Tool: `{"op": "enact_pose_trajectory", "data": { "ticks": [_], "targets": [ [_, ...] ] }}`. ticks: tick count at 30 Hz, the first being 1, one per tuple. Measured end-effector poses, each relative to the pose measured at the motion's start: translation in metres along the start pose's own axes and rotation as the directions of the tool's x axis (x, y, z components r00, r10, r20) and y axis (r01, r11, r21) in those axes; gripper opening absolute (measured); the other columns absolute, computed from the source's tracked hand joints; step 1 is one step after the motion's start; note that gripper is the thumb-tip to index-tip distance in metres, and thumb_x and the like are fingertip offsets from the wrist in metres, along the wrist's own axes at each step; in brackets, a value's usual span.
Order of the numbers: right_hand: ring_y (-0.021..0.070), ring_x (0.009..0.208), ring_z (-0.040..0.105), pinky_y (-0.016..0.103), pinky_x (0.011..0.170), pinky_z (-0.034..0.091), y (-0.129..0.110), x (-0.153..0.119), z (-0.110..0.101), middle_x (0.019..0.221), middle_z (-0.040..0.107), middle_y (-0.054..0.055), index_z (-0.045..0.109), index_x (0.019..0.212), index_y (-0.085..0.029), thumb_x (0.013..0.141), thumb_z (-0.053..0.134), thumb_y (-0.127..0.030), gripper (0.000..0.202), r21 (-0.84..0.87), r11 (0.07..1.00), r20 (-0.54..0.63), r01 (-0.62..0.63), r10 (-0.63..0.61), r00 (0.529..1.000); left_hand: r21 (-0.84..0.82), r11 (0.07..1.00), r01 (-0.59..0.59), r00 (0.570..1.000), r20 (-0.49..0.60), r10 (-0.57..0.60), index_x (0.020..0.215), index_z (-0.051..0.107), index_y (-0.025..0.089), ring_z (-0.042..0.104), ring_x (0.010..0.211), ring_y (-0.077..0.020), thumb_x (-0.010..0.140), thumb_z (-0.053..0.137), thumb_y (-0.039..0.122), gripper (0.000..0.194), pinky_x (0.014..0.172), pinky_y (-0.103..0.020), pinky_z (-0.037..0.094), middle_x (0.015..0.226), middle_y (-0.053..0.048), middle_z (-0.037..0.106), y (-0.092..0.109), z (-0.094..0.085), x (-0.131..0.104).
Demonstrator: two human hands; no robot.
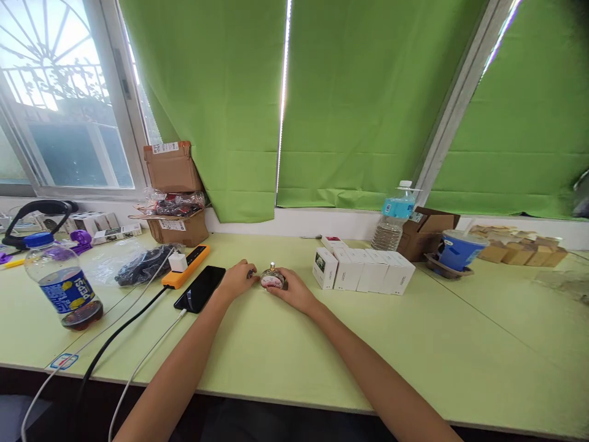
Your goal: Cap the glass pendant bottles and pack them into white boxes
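A small round glass bottle [272, 280] with a pinkish label and a short silver neck stands on the pale green table [257, 344]. My right hand [295, 291] is wrapped round its right side, with the thumb at the front. Just left of the bottle, my left hand [237, 279] is closed on a small dark cap [250, 274]. A narrow gap separates the cap from the bottle. To the right of my right hand is a row of white boxes [363, 270].
A black phone [200, 289], an orange power strip [186, 267] and cables lie left of my left arm. A Pepsi bottle [67, 285] stands far left. At the right are a water bottle [394, 220], a blue cup [456, 250] and cardboard pieces [529, 250].
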State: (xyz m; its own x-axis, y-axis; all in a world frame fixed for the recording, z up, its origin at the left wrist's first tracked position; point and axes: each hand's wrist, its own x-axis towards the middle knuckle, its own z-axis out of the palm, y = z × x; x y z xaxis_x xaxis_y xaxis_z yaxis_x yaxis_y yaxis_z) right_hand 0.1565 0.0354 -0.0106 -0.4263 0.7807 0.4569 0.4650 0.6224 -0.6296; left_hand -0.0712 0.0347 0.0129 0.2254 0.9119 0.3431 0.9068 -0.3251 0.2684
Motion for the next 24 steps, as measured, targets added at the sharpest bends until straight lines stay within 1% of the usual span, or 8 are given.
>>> {"op": "enact_pose_trajectory", "data": {
  "ticks": [4, 7, 9, 11, 15, 19, 22, 24],
  "targets": [
    [0.0272, 0.110, 0.057, 0.040, 0.092, 0.045, 0.001, 0.000, 0.000, 0.115, 0.063, 0.009, 0.059, 0.121, -0.022, 0.075, 0.073, -0.047, 0.054, 0.004, 1.000, 0.008, 0.008, -0.008, 1.000, 0.026, 0.999, 0.036, 0.999, 0.038, -0.037, 0.109, 0.065, 0.025, 0.063, 0.090, -0.0238, 0.083, 0.059, 0.047, 0.035, 0.072, -0.030, 0.043, 0.099, -0.008, 0.067, 0.003, -0.005, -0.002],
    [0.0274, 0.110, 0.056, 0.040, 0.092, 0.046, 0.002, 0.000, 0.000, 0.116, 0.063, 0.010, 0.059, 0.121, -0.022, 0.075, 0.072, -0.047, 0.054, 0.007, 1.000, 0.013, -0.001, 0.001, 1.000, 0.015, 0.998, 0.058, 0.995, 0.075, -0.059, 0.099, 0.068, 0.024, 0.064, 0.086, -0.0234, 0.083, 0.058, 0.049, 0.031, 0.070, -0.029, 0.042, 0.093, -0.007, 0.070, 0.003, -0.006, -0.003],
    [0.0273, 0.110, 0.057, 0.040, 0.092, 0.046, 0.002, 0.001, 0.000, 0.117, 0.063, 0.010, 0.059, 0.121, -0.022, 0.076, 0.072, -0.046, 0.053, 0.018, 1.000, 0.014, -0.004, 0.004, 1.000, -0.021, 0.997, 0.068, 0.995, 0.071, -0.066, 0.092, 0.069, 0.024, 0.064, 0.084, -0.0229, 0.082, 0.059, 0.048, 0.028, 0.069, -0.028, 0.041, 0.091, -0.007, 0.070, 0.002, -0.007, -0.002],
    [0.0274, 0.110, 0.057, 0.040, 0.092, 0.046, 0.001, 0.001, 0.000, 0.117, 0.063, 0.010, 0.059, 0.122, -0.021, 0.075, 0.073, -0.045, 0.054, 0.030, 1.000, 0.011, -0.002, 0.002, 1.000, -0.080, 0.994, 0.069, 0.997, 0.038, -0.067, 0.088, 0.070, 0.024, 0.064, 0.084, -0.0223, 0.080, 0.061, 0.046, 0.025, 0.068, -0.028, 0.042, 0.090, -0.006, 0.071, 0.001, -0.006, -0.001],
    [0.0267, 0.107, 0.058, 0.040, 0.091, 0.046, -0.001, 0.001, 0.000, 0.116, 0.064, 0.009, 0.060, 0.122, -0.021, 0.075, 0.073, -0.044, 0.053, 0.047, 0.999, 0.010, 0.007, -0.007, 1.000, -0.224, 0.974, 0.044, 0.998, -0.034, -0.053, 0.092, 0.069, 0.023, 0.064, 0.082, -0.0197, 0.076, 0.067, 0.040, 0.024, 0.068, -0.027, 0.043, 0.089, -0.005, 0.071, -0.003, -0.005, 0.002],
    [0.0265, 0.107, 0.058, 0.039, 0.091, 0.046, -0.003, 0.000, -0.001, 0.115, 0.064, 0.009, 0.059, 0.121, -0.021, 0.076, 0.073, -0.043, 0.052, 0.041, 0.999, 0.015, 0.009, -0.010, 1.000, -0.315, 0.948, 0.055, 0.990, -0.103, -0.092, 0.089, 0.065, 0.022, 0.063, 0.074, -0.0176, 0.071, 0.072, 0.035, 0.024, 0.065, -0.026, 0.043, 0.081, -0.002, 0.070, -0.002, -0.006, 0.003],
    [0.0258, 0.104, 0.058, 0.038, 0.088, 0.047, -0.004, 0.000, -0.002, 0.113, 0.064, 0.009, 0.059, 0.120, -0.020, 0.076, 0.072, -0.042, 0.050, 0.032, 0.999, 0.019, 0.004, -0.005, 1.000, -0.416, 0.909, 0.022, 0.963, -0.235, -0.131, 0.093, 0.061, 0.022, 0.062, 0.066, -0.0161, 0.078, 0.066, 0.041, 0.025, 0.065, -0.028, 0.043, 0.073, 0.000, 0.069, 0.004, -0.010, 0.002],
    [0.0246, 0.100, 0.059, 0.037, 0.085, 0.047, -0.005, 0.001, -0.002, 0.110, 0.065, 0.009, 0.060, 0.117, -0.020, 0.076, 0.072, -0.042, 0.048, 0.027, 1.000, 0.016, 0.005, -0.005, 1.000, -0.544, 0.838, -0.029, 0.932, -0.318, -0.174, 0.100, 0.059, 0.022, 0.063, 0.066, -0.0157, 0.085, 0.059, 0.047, 0.029, 0.065, -0.028, 0.045, 0.075, -0.001, 0.070, 0.012, -0.014, 0.003]
  ]
}}
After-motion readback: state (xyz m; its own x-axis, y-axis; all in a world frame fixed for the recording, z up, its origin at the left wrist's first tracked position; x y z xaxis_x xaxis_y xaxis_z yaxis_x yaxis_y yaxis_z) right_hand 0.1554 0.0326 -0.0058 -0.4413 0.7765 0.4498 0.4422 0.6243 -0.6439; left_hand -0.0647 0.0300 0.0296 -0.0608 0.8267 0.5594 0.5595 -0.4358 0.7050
